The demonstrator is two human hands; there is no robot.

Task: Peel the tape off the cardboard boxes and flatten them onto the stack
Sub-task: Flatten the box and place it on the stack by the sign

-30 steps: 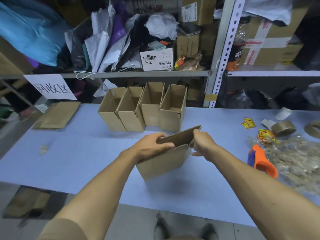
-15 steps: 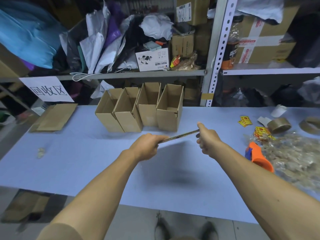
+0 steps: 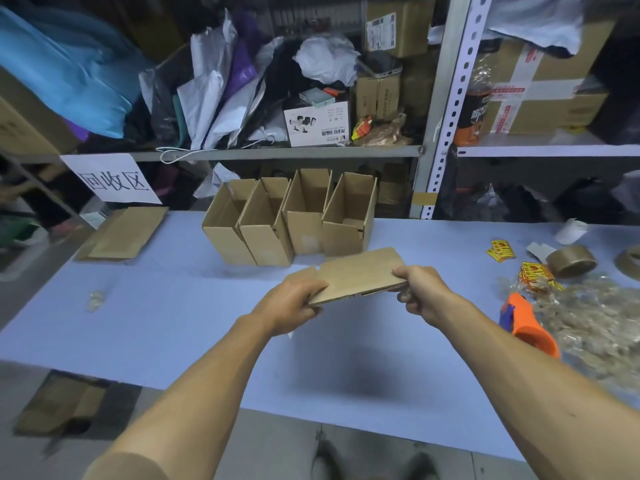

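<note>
Cluttered metal shelving [image 3: 446, 109] runs behind a table [image 3: 173, 320] covered in pale blue, and the row of four open cardboard boxes [image 3: 291, 220] at the table's back edge serves as the landmark. All four stand upright, side by side and touching, open tops up; the rightmost shows a folded flap inside, and what the other three hold cannot be made out. Left of that row, beneath a white paper sign [image 3: 110, 178], lies one stack of flattened cardboard [image 3: 126, 233] at the table's far left corner. Right of the row sit two rolls of brown tape [image 3: 571, 261], some yellow-and-red stickers [image 3: 500, 251], an orange tape dispenser [image 3: 526, 323] and a heap of crumpled clear tape [image 3: 595, 323]. In front of the row, held above the table and clear of it, is one flattened box [image 3: 360, 275], tilted with its far edge raised. The left hand [image 3: 294, 303] grips its near left corner, thumb on top and fingers curled beneath; the right hand [image 3: 422, 292] clasps its right end, fingers wrapped under the edge. That flattened box spans the gap between both hands.
</note>
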